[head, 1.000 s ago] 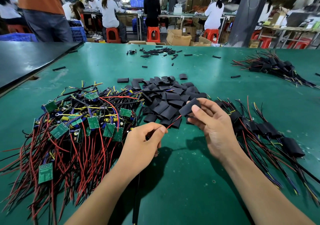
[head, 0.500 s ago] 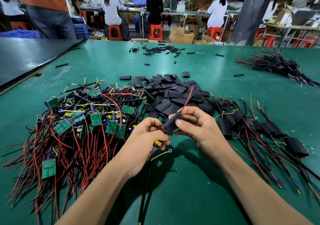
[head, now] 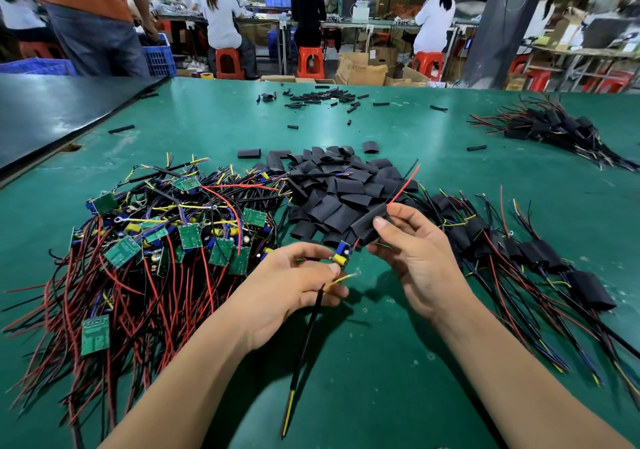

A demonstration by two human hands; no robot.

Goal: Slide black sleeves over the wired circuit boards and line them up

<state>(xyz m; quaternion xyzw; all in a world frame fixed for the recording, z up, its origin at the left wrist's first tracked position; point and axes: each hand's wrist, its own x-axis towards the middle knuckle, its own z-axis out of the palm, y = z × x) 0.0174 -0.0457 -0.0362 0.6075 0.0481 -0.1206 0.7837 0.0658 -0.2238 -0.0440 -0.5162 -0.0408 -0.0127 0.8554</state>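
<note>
My left hand (head: pixel 291 282) pinches a small wired circuit board (head: pixel 343 254) with blue and yellow parts; its black cable hangs down toward me. My right hand (head: pixel 415 251) grips a black sleeve (head: pixel 369 223) threaded on the board's red and black wires, which stick out of its far end. The sleeve's near end sits just short of the board. A heap of bare green boards with red wires (head: pixel 145 248) lies at left. Loose black sleeves (head: pixel 339 189) are piled in the middle. Sleeved boards (head: pixel 526 251) lie in a row at right.
The green table (head: pixel 381 362) stretches far back, with small black tube pieces (head: pixel 322 97) scattered there and another bundle of sleeved boards (head: pixel 550 126) at far right. A black surface (head: pixel 52 109) borders the left. People sit at benches beyond the table.
The sleeve has slid down the red and black wires toward the board. Both hands have drawn slightly apart, and the board now shows between them.
</note>
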